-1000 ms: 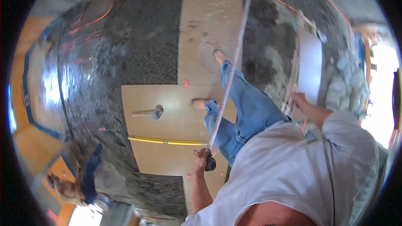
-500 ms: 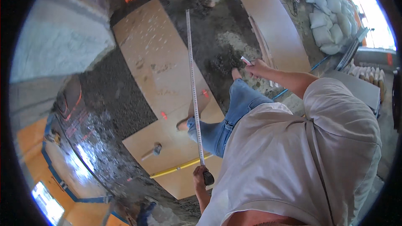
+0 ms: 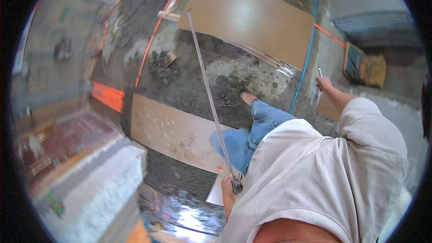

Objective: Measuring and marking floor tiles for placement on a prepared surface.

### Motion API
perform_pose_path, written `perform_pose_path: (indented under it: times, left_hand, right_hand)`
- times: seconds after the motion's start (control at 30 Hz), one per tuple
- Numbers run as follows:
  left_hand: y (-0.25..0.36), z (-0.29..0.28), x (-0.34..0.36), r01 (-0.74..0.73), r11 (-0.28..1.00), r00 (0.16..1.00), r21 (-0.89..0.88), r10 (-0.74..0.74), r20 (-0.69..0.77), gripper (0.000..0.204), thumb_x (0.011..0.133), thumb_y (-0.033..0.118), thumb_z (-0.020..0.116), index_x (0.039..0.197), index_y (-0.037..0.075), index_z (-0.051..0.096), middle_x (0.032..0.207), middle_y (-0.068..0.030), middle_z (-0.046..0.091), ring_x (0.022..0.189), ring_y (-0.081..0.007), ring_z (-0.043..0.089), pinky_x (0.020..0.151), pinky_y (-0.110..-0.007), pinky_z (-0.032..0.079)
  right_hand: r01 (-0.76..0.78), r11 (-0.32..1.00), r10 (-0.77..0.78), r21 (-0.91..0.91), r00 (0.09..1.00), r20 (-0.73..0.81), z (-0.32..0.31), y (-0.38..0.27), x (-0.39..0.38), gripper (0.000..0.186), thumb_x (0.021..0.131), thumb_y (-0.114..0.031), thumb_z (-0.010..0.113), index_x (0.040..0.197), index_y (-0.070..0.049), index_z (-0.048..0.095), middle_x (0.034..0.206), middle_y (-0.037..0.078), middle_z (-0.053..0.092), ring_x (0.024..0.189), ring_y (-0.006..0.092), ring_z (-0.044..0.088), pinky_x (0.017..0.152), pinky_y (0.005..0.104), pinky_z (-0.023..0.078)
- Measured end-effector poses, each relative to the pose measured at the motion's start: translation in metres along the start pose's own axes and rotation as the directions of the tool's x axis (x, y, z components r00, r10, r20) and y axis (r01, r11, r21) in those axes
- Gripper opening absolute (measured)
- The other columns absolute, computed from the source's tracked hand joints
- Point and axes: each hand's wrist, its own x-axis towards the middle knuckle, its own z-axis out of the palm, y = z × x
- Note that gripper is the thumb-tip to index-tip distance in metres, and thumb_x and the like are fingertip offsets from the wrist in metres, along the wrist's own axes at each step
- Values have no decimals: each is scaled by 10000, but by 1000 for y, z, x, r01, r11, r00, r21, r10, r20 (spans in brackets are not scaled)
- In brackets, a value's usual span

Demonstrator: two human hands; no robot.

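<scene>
My left hand [image 3: 227, 190] is closed round the black case of a tape measure [image 3: 237, 186], low in the picture and close to my body. From the case a long pale blade [image 3: 208, 83] runs out stiffly to the far side, its tip at the near left corner of a tan board. Held out to the right, my right hand [image 3: 324, 83] pinches a slim white marker-like stick [image 3: 320, 71] that points away from me. My jeans and feet are between the two hands, one foot on rough concrete.
A large tan board [image 3: 252, 13] lies ahead; another board [image 3: 173, 130], splashed with pale spots, lies left. A blue hose [image 3: 304, 72] crosses the floor on my right. Orange bars [image 3: 108, 96] and a concrete block [image 3: 108, 180] are at left. A cardboard-coloured sack [image 3: 365, 68] lies far right.
My view has swung to the right. The extended tape has come round with me, its tip now by the far board. My right hand reaches further right with the stick. Both grips are kept.
</scene>
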Motion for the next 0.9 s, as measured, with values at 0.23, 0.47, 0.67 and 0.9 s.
perform_pose_path:
  times: [0.23, 0.47, 0.67, 0.9]
  left_hand:
    - [110, -20, 65, -51, 930, 982, 364, -20, 188, 312, 875, 273, 479, 846, -9, 609, 798, -98, 609, 769, -165, 536, 738, -299, 407]
    - [228, -42, 164, -109, 828, 950, 550, -75, 302, 273, 846, 233, 490, 833, 10, 646, 724, -30, 579, 664, -128, 505, 623, -270, 399]
    - [330, -87, 286, -313, 544, 914, 778, -49, 402, 298, 842, 261, 491, 878, -2, 627, 734, -115, 605, 702, -196, 549, 676, -318, 427]
    - [485, -112, 358, -322, 369, 903, 872, -157, 400, 318, 839, 289, 504, 795, -11, 601, 708, -164, 597, 682, -278, 560, 662, -366, 435]
  right_hand:
    - [-220, 935, 161, 279, 962, 220, 34, 19, -61, 187, 731, -249, 586, 735, -77, 512, 567, 49, 512, 408, 149, 450, 347, 309, 314]
    - [-189, 825, 112, 533, 978, 174, 68, -25, -93, 190, 746, -242, 580, 685, -82, 498, 542, 35, 493, 374, 127, 434, 336, 276, 293]
    - [-255, 792, 233, 555, 966, 112, 125, -33, -94, 162, 751, -227, 568, 684, -100, 492, 522, 23, 480, 354, 115, 406, 321, 267, 279]
    - [-379, 796, 328, 472, 925, 190, 193, -167, -129, 169, 761, -246, 558, 718, -93, 499, 532, 31, 498, 364, 129, 416, 331, 282, 279]
